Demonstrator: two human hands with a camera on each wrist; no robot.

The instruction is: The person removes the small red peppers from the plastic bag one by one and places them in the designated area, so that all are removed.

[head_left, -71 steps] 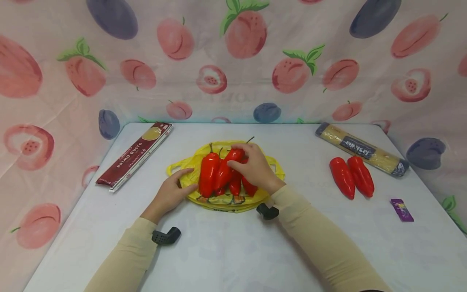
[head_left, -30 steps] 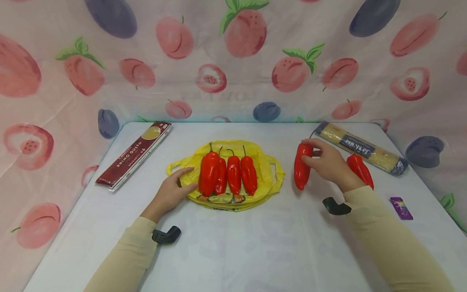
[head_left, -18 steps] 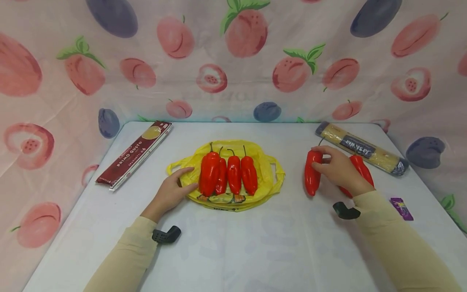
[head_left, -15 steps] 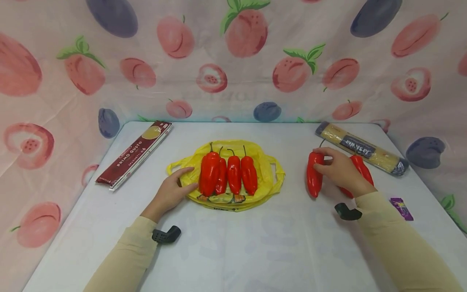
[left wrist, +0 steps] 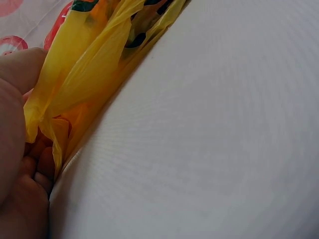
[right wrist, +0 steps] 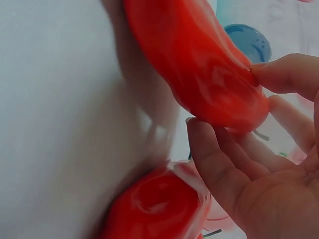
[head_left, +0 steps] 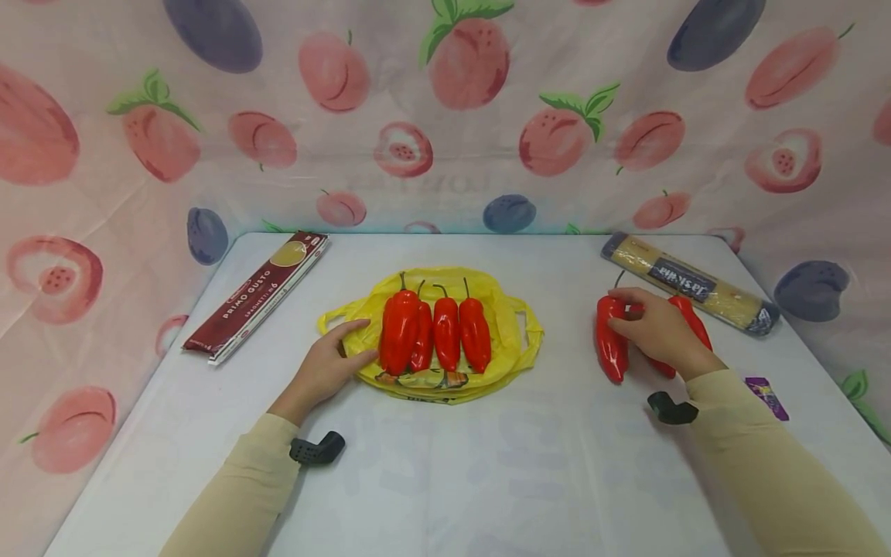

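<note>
In the head view, my right hand [head_left: 657,325] pinches a long red pepper [head_left: 611,340] by its stem end, thumb on one side and fingers on the other. The same pepper [right wrist: 199,59] fills the upper part of the right wrist view. Two more red peppers lie behind and below that hand, partly hidden by it; one is the pepper [head_left: 689,317] at its far side. My left hand [head_left: 327,371] rests at the left edge of a yellow plastic bag [head_left: 508,340], thumb and forefinger spread. Several red peppers [head_left: 445,333] lie side by side on the bag.
A maroon spaghetti pack [head_left: 257,298] lies at the back left of the white table [head_left: 445,480]. Another spaghetti pack [head_left: 689,282], clear with a dark label, lies at the back right. A small purple wrapped sweet [head_left: 767,398] is near the right edge. Fruit-patterned cloth hangs behind.
My right hand has carried a pepper from the bag rightward and lowered it beside the peppers on the right. Since half a second ago it has moved slightly right and nearer. My left hand stays put.
</note>
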